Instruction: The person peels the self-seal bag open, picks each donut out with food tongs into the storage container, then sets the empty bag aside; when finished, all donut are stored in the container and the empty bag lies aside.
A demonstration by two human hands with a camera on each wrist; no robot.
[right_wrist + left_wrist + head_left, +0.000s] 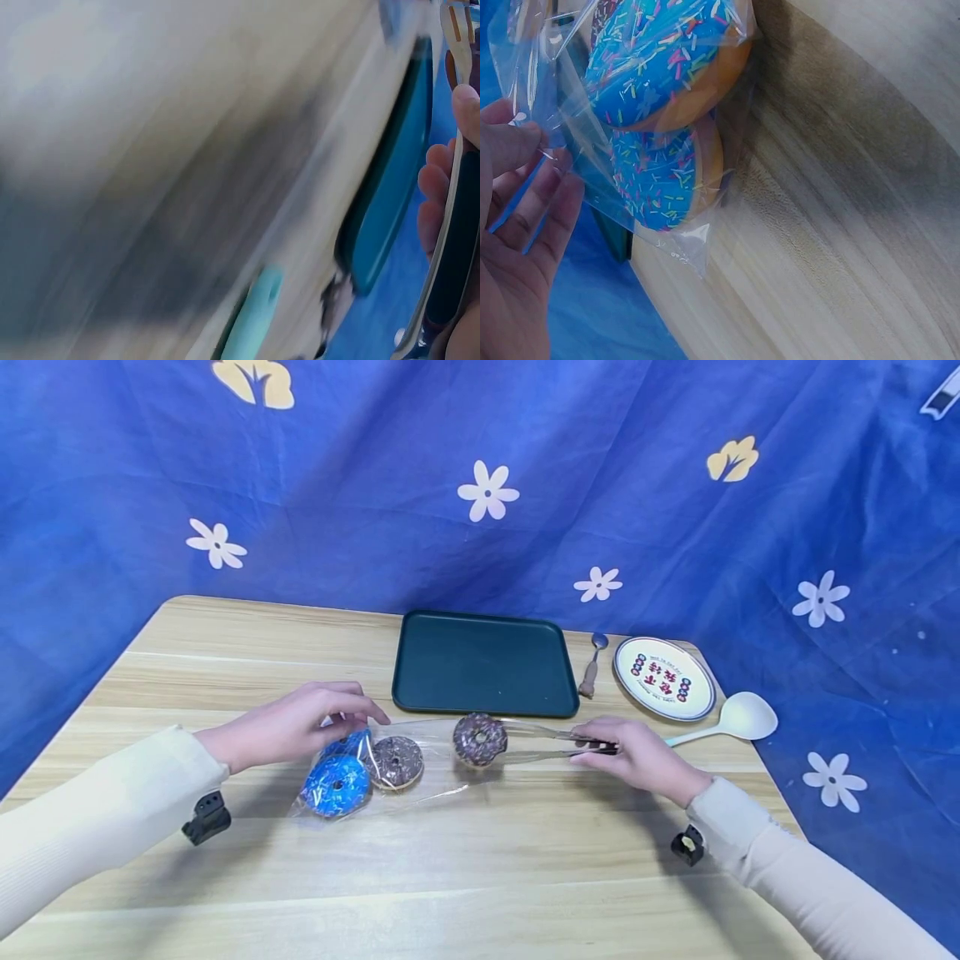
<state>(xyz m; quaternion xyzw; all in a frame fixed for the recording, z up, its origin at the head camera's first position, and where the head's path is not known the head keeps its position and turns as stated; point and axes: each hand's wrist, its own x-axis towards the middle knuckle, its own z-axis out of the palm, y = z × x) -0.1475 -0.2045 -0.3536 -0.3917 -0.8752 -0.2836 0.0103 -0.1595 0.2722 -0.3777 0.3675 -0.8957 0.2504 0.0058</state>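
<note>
My left hand (315, 722) pinches the upper edge of a clear plastic bag (592, 180) between thumb and fingertips. Inside the bag lie a blue sprinkled donut (322, 789), a second blue donut (656, 187) partly behind it, and a chocolate sprinkled donut (408, 768). Over at the right, my right hand (637, 756) grips metal tongs (543, 754) with dark handles. Between the tips of the tongs is another chocolate donut (487, 752), upright, overlapping the bag's right end in the head view.
Behind the hands a dark green tray (483, 664) lies on the wooden table (420, 893). To its right are a small spoon (590, 675), a white plate (693, 681) with red lettering, and a white ladle (748, 717) with a pale green handle. A blue flowered cloth (360, 510) hangs behind.
</note>
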